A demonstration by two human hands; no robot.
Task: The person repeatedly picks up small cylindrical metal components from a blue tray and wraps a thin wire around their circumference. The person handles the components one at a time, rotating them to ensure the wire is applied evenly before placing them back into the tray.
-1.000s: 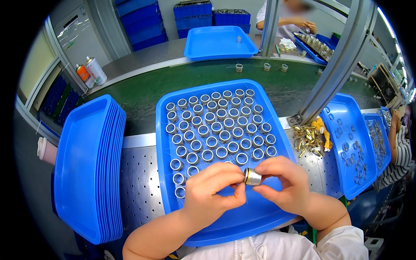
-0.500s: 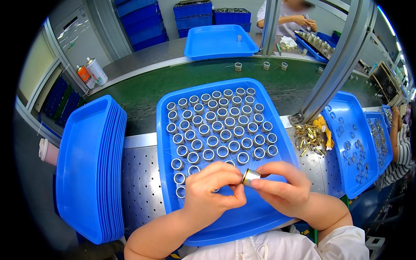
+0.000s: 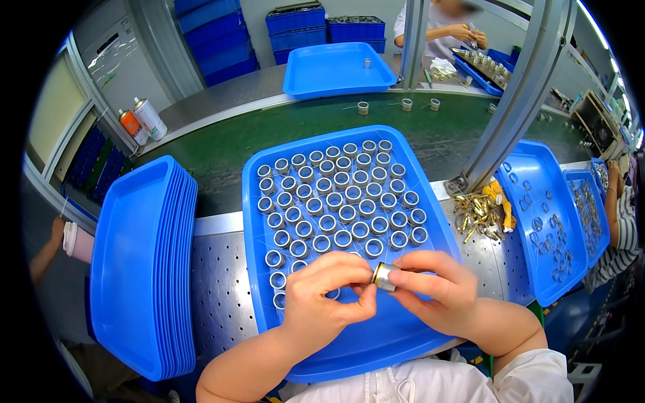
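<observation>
Above the near part of a blue tray (image 3: 430,201), my two hands meet at a short silver metal cylinder (image 3: 384,276) with a yellowish band at its left end. My right hand (image 3: 437,290) grips its right side between thumb and fingers. My left hand (image 3: 329,292) is closed, with thumb and forefinger at the banded rim; its other fingers are curled. Several rows of upright metal rings (image 3: 347,213) with pale rims fill the far part of the tray, and thin wires stick out among them. My hands hide some of the nearest rings.
Stacked blue trays (image 3: 144,269) stand left, beside a pink cup (image 3: 78,240) and another person's arm (image 3: 46,252). Brass-coloured pieces (image 3: 478,216) lie right, before a tray of clear rings (image 3: 541,221). A metal post (image 3: 517,101) rises near the green belt (image 3: 215,168). Another person (image 3: 447,33) works opposite.
The cylinder has tilted slightly in my fingers, its right end lower. Another person's arm has come in at the far left beside the pink cup. The whole view has shifted a little.
</observation>
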